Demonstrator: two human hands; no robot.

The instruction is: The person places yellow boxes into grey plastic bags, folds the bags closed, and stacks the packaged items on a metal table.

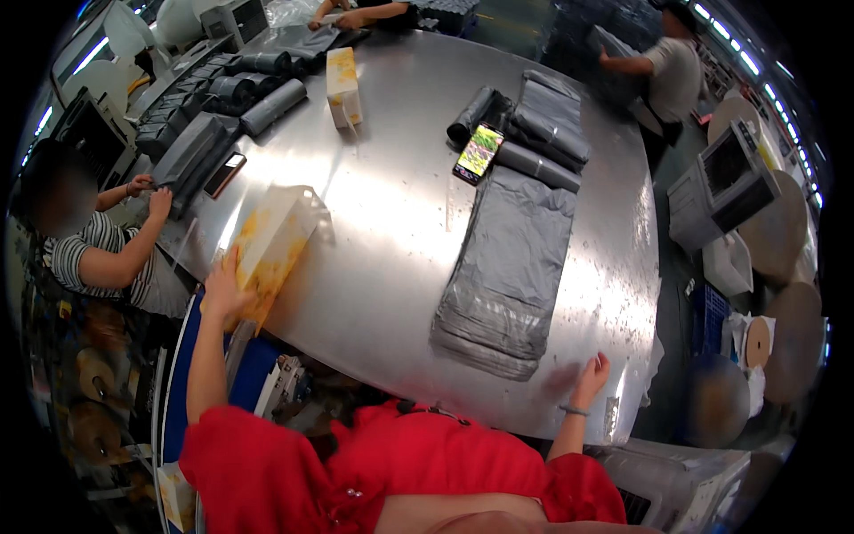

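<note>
Yellow-and-white packet under the left hand; right hand empty

From where I am standing, the person in red is facing a stack of flat grey bags (pixel 516 254) on a metal table (pixel 382 258). Positions are being given from that stack.

The yellow-and-white packet (pixel 277 242) is sitting to the left of the stack. The left hand (pixel 227 289) is lying against its near end, fingers spreading widely over the surface; whether they are gripping it I cannot tell. The packet's sides are hiding whatever it may be containing. The right hand (pixel 589 381) is hovering to the near right of the stack, fingers loosely curling around nothing visible.

A second yellow-and-white packet (pixel 342 87) is standing beyond the stack and to its left, its contents likewise not showing. Directly beyond the stack, grey rolls (pixel 539 165) are lying, and a phone with a lit screen (pixel 479 153) is resting beside them. Further grey rolls (pixel 273 107) are crowding the far left, near a dark phone (pixel 225 175).

Well to the right of the stack, beside the table, a blue crate (pixel 710 320) and a white bin (pixel 728 264) are standing; their contents I cannot make out.

Left of the stack, a co-worker in stripes (pixel 111 254) is handling grey film (pixel 191 156).
</note>
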